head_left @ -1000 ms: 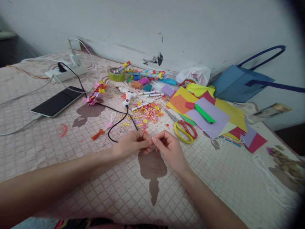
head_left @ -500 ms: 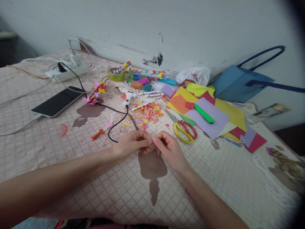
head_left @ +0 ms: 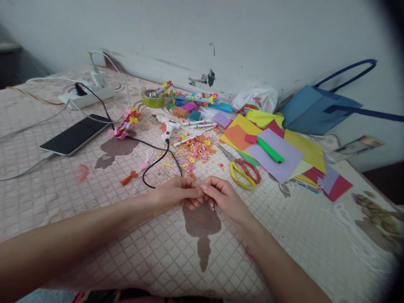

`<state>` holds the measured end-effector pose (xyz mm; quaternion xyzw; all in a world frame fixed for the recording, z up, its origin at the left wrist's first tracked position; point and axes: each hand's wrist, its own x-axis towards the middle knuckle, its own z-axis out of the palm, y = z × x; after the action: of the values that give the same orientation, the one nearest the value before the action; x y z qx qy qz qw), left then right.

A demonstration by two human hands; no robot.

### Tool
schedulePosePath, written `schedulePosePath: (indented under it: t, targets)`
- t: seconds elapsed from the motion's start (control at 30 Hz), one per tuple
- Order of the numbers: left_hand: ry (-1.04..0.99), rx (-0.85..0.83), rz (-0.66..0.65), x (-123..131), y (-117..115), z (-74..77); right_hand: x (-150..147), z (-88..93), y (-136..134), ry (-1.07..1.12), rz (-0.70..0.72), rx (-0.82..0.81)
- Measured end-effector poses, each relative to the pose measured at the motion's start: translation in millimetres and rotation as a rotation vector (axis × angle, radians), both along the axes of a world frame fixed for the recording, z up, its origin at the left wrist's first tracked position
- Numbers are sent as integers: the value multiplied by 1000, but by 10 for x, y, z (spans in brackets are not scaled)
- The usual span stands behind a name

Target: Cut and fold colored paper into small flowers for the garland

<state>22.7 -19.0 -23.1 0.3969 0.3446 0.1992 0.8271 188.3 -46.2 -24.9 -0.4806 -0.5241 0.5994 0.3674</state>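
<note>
My left hand (head_left: 181, 192) and my right hand (head_left: 220, 193) meet fingertip to fingertip above the patterned tablecloth (head_left: 151, 252). Both are closed in a pinch; whatever lies between the fingertips is too small or too hidden to make out. Just beyond them is a heap of coloured paper scraps (head_left: 195, 151). Scissors (head_left: 243, 170) with yellow and red handles lie to the right of my right hand. To the left of my left hand rest an orange paper piece (head_left: 128, 178) and a pink paper piece with a white string loop (head_left: 144, 165).
A white glue gun (head_left: 169, 127) with a black cord lies behind the hands. Left are a phone (head_left: 75, 134), a power strip (head_left: 88, 97) and paper flowers (head_left: 126, 124). Coloured paper sheets (head_left: 274, 151), a green cutter (head_left: 270, 150), a blue bag (head_left: 318, 111) and white string (head_left: 353, 235) are right.
Both hands have dropped very slightly and stay pinched together at the fingertips. The orange bit that showed above my left fingers is no longer visible. Everything on the table stays in place.
</note>
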Motion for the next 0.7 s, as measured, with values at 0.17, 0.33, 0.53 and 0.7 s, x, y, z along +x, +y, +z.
schedulePosePath:
  t: [0.17, 0.33, 0.53, 0.7]
  targets:
    - [30, 102, 22, -8, -5, 41, 16, -30, 9, 26, 22, 38]
    - [-103, -190, 10, -30, 37, 25, 18, -12, 22, 198, 33, -95]
    - [-194, -406, -70, -52, 81, -15, 2, 30, 24, 375, 0, -267]
    - [-148, -234, -66, -42, 52, -2, 14, 13, 19, 265, 59, -151]
